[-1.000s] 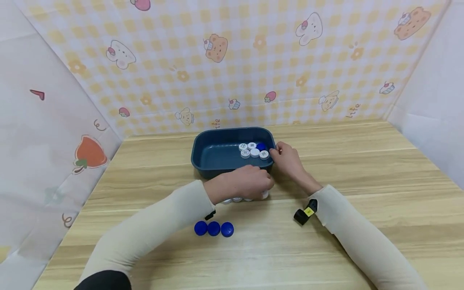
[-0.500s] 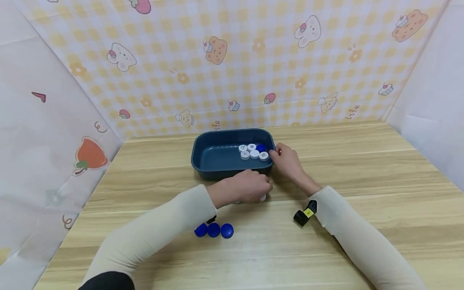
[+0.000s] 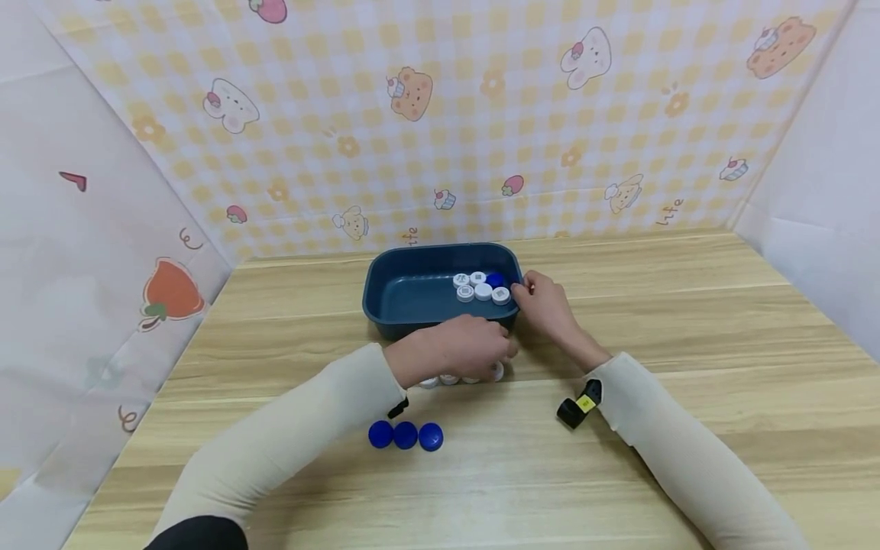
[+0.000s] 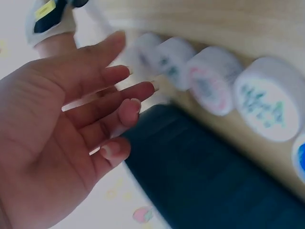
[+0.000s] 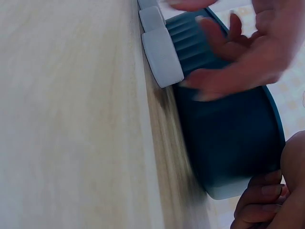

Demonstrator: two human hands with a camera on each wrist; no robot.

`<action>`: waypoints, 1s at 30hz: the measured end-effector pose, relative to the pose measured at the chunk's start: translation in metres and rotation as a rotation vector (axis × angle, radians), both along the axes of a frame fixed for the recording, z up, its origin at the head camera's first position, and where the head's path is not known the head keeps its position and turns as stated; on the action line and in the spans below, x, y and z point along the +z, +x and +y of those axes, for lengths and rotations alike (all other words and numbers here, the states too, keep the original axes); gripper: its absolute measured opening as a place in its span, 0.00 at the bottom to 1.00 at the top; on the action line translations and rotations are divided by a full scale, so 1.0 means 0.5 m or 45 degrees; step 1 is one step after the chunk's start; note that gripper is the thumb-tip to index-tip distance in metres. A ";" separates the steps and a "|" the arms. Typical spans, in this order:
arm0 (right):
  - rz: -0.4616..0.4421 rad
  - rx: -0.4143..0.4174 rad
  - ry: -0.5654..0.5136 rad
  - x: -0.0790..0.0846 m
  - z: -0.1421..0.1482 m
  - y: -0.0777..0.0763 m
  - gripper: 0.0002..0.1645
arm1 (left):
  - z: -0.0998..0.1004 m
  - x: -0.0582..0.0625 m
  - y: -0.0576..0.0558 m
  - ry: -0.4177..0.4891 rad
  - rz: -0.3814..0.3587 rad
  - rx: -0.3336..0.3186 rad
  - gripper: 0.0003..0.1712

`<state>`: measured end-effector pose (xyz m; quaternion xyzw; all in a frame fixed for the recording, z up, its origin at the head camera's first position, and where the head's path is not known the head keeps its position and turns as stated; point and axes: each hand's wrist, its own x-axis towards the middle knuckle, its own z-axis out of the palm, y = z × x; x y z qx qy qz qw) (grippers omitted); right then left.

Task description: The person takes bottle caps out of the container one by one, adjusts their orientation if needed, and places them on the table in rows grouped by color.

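Head view, blue bin (image 3: 415, 300), six discs (image 3: 483, 292) inside

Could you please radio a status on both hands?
Left hand empty, near row of round white plastic pieces. Right hand grips rim of rectangular dark-blue plastic tub. Possibly in the way: tub's near wall.

A wood-grain bench (image 3: 522, 481), pale yellow-brown with streaks running mostly from side to side, spreads across the lower part of the head view. Beyond its far edge rises a yellow-and-white gingham backdrop (image 3: 481, 137), printed with cartoon bears (image 3: 411, 95), cupcakes (image 3: 444, 200), small pink strawberries (image 3: 512, 186) and orange flowers (image 3: 493, 82). At the left stands a creased white sheet (image 3: 62, 305) bearing a large red-orange strawberry (image 3: 173, 289); at the right, a plain white sheet (image 3: 825, 221) closes the side. Soft, diffuse light leaves a pale sheen on the wood near the middle.
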<state>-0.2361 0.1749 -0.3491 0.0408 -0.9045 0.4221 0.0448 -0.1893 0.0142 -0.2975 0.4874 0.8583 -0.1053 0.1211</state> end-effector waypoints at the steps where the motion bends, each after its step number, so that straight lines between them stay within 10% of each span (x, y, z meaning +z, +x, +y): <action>1: 0.009 -0.002 0.008 0.000 0.001 0.000 0.14 | 0.000 0.009 -0.002 0.021 -0.005 0.004 0.16; 13: -0.031 -0.002 -0.011 -0.009 0.008 -0.004 0.13 | -0.020 0.096 -0.096 0.264 0.015 0.274 0.15; 21: -0.044 -0.006 -0.022 -0.008 0.002 -0.002 0.14 | -0.035 0.072 -0.178 0.251 -0.072 0.453 0.15; 30: -0.035 0.000 -0.023 -0.003 -0.003 -0.001 0.14 | -0.042 0.026 -0.208 0.100 -0.186 0.603 0.16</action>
